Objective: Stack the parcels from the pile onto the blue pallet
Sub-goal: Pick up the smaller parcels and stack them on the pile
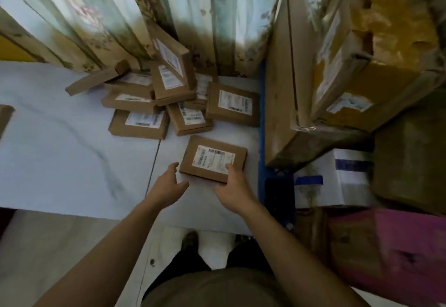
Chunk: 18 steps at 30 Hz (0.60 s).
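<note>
Two hands reach down toward one flat brown parcel (213, 158) that lies apart from the rest, on the white floor sheet (60, 152). The right hand (233, 189) grips the parcel's near right corner, thumb on top at the edge of its white label. The left hand (169, 182) is spread and relaxed just beside the parcel's near left corner, holding nothing; whether a fingertip touches the cardboard cannot be told. Beyond it, against the flowered curtain (120, 17), sits the pile of parcels (164, 99), some flat, some tilted on one another, labels up. A strip of the blue pallet (261, 138) shows just to the right of the held parcel, bearing large cartons (337, 65) and a white box with blue tape (337, 179). A pink sack (391, 253) lies nearer, on the right.
</note>
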### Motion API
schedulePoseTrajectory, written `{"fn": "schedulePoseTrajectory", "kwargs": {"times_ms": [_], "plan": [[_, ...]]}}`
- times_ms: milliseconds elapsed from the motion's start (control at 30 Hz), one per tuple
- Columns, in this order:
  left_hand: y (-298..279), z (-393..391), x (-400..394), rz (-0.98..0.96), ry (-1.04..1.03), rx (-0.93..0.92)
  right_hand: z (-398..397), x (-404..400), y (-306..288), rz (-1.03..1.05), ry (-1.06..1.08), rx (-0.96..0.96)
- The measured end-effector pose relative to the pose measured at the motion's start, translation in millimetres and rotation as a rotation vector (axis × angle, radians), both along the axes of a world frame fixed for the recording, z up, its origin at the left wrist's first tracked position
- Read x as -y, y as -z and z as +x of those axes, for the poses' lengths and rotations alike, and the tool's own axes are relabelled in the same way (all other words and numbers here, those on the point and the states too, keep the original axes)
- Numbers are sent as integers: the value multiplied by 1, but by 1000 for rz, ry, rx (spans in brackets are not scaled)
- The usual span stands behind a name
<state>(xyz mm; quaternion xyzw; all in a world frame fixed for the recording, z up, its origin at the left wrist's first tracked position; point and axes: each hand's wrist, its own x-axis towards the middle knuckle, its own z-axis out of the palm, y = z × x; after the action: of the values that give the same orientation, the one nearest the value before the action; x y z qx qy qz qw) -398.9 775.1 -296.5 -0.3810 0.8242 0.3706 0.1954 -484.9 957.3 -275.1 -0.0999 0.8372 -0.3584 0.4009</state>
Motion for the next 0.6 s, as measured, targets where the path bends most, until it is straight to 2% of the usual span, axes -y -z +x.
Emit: {"fn": "schedulePoseTrajectory", "kwargs": {"times_ms": [167, 333, 500, 600], "plan": [[37, -40, 26, 153, -104, -10, -14, 22, 46, 101, 197, 17], [58, -60, 43, 282, -112, -48, -29, 21, 135, 203, 353, -32], [60, -65, 49, 410, -175, -39, -21, 33, 65, 113, 444, -41], [58, -61, 58, 426, -225, -47, -16, 35, 47, 63, 504, -62]]}}
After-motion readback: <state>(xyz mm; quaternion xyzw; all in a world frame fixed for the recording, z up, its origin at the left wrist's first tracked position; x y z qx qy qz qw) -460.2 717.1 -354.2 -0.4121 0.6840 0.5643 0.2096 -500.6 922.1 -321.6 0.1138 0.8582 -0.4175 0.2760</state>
